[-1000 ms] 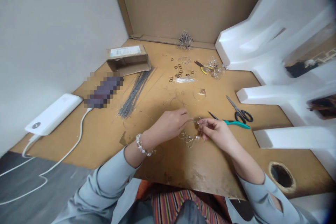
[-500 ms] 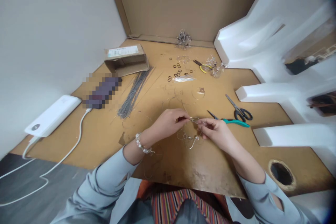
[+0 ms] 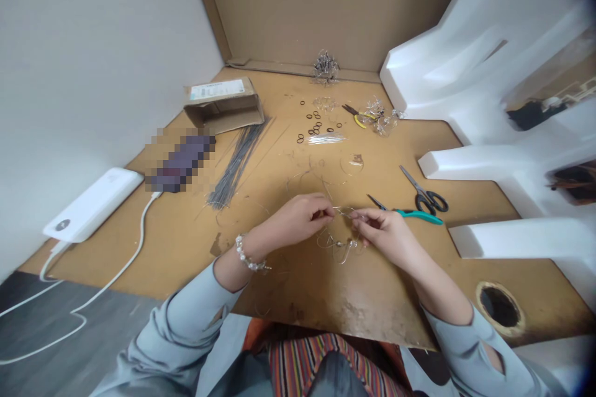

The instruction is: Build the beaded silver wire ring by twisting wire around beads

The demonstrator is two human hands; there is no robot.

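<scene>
Between my hands, close to the table's front edge, hangs a thin looped wire piece with small beads [image 3: 345,244]. My left hand [image 3: 310,217] is closed in a pinch on a fine wire end at the piece's upper left. From the other side my right hand [image 3: 379,226] pinches the same wire piece with thumb and forefinger. Exactly where the wire passes in the fingertips is too fine to make out. Just right of my right hand lies a teal-handled pair of pliers [image 3: 419,216], its dark tip pointing up left.
Black-handled scissors [image 3: 431,200] lie at the right. Yellow-handled pliers [image 3: 363,119], dark rings [image 3: 315,127], short wires [image 3: 325,138] and wire tangles [image 3: 326,67] are farther back. Left are a grey wire bundle [image 3: 237,167], cardboard box [image 3: 226,105] and white power bank [image 3: 95,205]. A round hole [image 3: 500,308] is front right.
My left hand has drawn slightly left, widening the gap between the hands. My right hand stays nearly in place, and the beaded loops have shifted slightly right.
</scene>
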